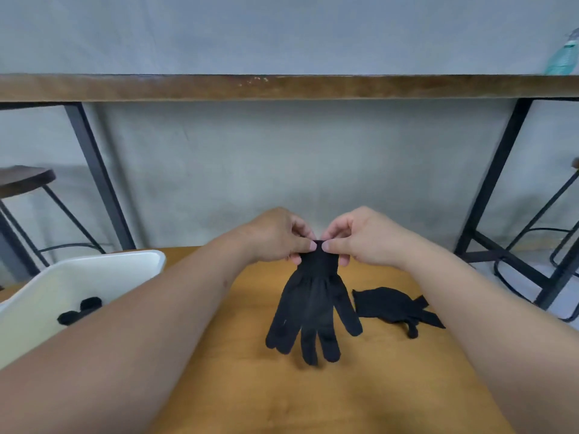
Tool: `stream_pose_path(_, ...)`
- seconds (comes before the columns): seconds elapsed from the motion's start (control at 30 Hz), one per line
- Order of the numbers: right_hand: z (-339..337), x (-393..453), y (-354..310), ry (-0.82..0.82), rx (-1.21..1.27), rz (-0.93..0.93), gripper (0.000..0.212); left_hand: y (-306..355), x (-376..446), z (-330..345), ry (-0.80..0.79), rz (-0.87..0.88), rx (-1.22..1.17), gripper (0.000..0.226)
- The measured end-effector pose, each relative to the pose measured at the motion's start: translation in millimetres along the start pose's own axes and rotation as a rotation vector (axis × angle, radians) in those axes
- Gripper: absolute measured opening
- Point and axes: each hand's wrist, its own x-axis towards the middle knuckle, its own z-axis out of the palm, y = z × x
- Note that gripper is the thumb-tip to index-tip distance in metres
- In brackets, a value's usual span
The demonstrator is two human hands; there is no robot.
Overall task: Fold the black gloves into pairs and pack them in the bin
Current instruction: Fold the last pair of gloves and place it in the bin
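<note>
A black glove (311,305) hangs by its cuff above the wooden table (238,364), fingers pointing down toward me. My left hand (275,234) pinches the cuff's left side and my right hand (360,234) pinches its right side, thumbs almost meeting. Whether it is one glove or two laid together I cannot tell. Another black glove (393,306) lies crumpled on the table just right of the hanging one. A white bin (94,270) stands at the table's left, partly hidden by my left forearm, with a rolled black glove bundle (78,311) inside.
Beyond the table's far edge stands a high wooden counter (282,86) on black metal legs. A dark stool (25,180) stands at the left and another stool frame (545,239) at the right. A teal bottle (564,54) sits on the counter's right end.
</note>
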Motion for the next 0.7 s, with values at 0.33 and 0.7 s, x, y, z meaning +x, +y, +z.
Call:
stream_pose_path(0.33, 63, -16, -8, 0.093, -0.004, -0.188, 0.003, -38, -61, 13, 0.243, 0.084, 0.346, 0.013)
stream_pose_path(0.7, 165, -46, 46, -0.268, -0.098, -0.022, 0.02, -114, -86, 102, -0.16, -0.222, 0.22, 0.02)
